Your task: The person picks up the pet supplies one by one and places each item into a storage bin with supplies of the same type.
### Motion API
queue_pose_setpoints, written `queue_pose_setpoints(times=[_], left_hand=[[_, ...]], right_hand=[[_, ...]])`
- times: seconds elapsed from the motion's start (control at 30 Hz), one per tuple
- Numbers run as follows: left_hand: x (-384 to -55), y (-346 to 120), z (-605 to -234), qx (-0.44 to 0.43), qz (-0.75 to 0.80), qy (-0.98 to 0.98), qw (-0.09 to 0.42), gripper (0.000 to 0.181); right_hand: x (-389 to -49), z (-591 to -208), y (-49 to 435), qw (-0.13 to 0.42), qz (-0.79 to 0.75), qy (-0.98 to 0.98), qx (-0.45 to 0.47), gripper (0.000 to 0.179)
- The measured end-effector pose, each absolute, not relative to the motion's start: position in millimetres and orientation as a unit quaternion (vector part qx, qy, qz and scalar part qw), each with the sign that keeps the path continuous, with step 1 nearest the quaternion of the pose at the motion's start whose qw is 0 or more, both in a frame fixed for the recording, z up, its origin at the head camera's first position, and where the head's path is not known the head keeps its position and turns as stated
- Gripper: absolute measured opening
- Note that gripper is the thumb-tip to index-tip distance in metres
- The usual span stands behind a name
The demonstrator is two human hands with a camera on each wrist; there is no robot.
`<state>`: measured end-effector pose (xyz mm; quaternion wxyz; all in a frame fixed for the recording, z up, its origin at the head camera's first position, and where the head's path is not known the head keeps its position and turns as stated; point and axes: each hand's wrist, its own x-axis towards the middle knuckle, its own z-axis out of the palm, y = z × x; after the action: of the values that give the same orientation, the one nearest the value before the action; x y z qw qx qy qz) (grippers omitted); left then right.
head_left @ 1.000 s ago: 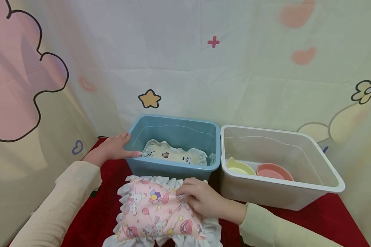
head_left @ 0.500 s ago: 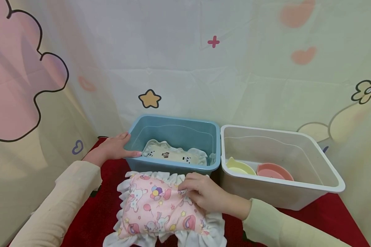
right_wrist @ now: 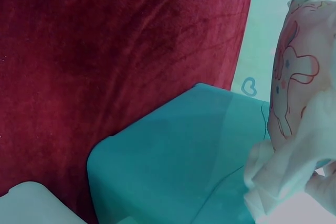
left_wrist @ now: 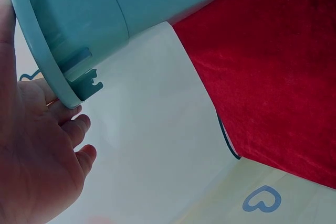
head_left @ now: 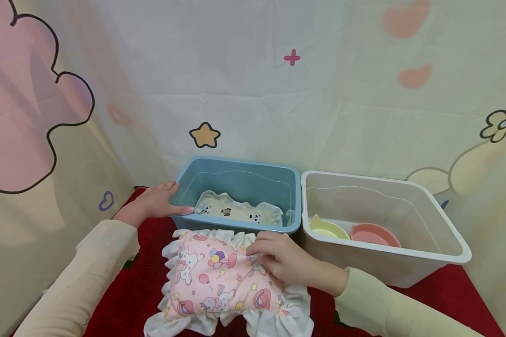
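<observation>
A small pink pillow with bunny, balloon and rainbow prints and a white ruffled edge is pinched near its upper right by my right hand. It tilts in front of the blue bin. My left hand holds that bin's left front corner, thumb along the front rim; in the left wrist view its fingers curl under the rim. Inside the bin lies a cream ruffled cloth item with small animal prints. The right wrist view shows the pillow at its right edge; most of the right hand is out of that view.
A white bin stands directly right of the blue one. Inside it are a yellow dish with a pointed edge and a round pink dish. Red cloth covers the surface. A printed curtain hangs behind.
My right hand has raised the pillow slightly and shifted it a little to the right, toward the front of the blue bin. My left hand stays on the bin's corner.
</observation>
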<state>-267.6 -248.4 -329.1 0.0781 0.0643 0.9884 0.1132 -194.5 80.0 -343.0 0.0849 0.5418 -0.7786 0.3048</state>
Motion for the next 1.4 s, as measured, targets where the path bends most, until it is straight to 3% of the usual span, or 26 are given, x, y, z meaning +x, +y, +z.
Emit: queue_pose_setpoints(times=[0.77, 1.4], left_hand=[[-268.3, -247.6, -328.8, 0.068, 0.106, 0.988, 0.085, 0.1], [-268.8, -248.7, -329.2, 0.085, 0.099, 0.989, 0.073, 0.093]], right_hand=[[-195.4, -320.6, 87.6, 0.049, 0.321, -0.788, 0.523, 0.026], [-198.0, -300.2, 84.0, 0.085, 0.327, -0.778, 0.529, 0.026]])
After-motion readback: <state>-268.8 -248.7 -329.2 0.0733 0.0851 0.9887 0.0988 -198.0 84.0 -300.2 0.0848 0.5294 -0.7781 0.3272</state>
